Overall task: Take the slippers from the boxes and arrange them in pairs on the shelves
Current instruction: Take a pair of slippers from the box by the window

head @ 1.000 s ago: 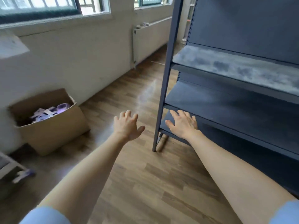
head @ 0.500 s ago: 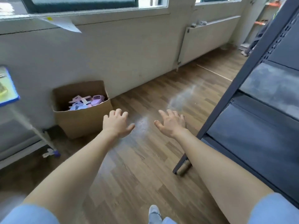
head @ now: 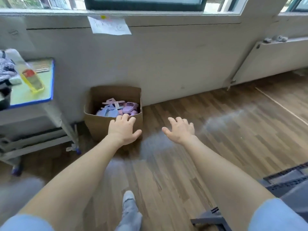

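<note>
Wood-plank floor (head: 233, 147) runs to a pale wall (head: 183, 64), where an open brown cardboard box (head: 100, 125) of lilac and blue slippers (head: 128, 108) sits at eleven o'clock. The view has swung off the dark metal shelves (head: 286, 184) toward it; left hand (head: 123, 130) and right hand (head: 180, 130) reach out, fingers spread, holding nothing.

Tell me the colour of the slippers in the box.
The slippers are pastel purple, pink and blue; head view.
</note>
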